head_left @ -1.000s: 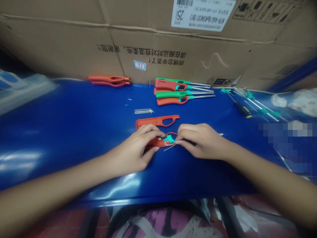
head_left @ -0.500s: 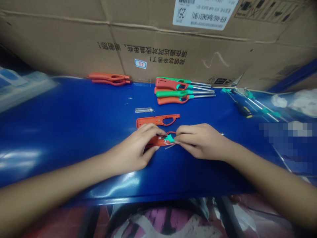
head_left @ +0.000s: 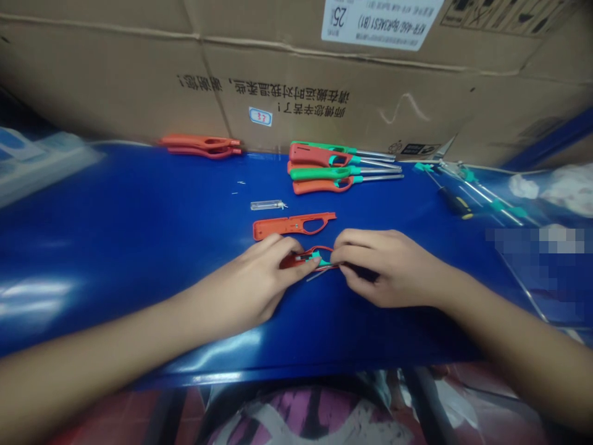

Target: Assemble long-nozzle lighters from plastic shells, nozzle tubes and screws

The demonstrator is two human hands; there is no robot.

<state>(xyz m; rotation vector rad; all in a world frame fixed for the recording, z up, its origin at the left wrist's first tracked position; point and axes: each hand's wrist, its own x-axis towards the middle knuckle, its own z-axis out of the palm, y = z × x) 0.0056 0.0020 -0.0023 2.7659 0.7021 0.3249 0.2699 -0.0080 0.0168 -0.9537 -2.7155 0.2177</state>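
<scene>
Both my hands meet at the middle of the blue table (head_left: 139, 235). My left hand (head_left: 252, 281) pinches an orange lighter half-shell (head_left: 296, 259) that carries a small teal trigger piece (head_left: 317, 258). My right hand (head_left: 384, 266) is closed on the same shell's front end, where a thin metal tube pokes out beneath the fingers. Just behind my hands lies a second orange half-shell (head_left: 294, 224), empty. A small clear fuel cartridge (head_left: 266, 204) rests a little farther back.
Several finished orange and green lighters (head_left: 333, 168) lie stacked by the large cardboard box (head_left: 296, 80) at the back. Two orange shells (head_left: 201, 146) sit to the left. A black-and-yellow screwdriver (head_left: 451, 201) and teal-tipped metal tubes (head_left: 486, 198) lie to the right.
My left fingers have slid forward over the shell toward the teal trigger, covering more of it. My right hand has shifted slightly right and stays closed on the front end.
</scene>
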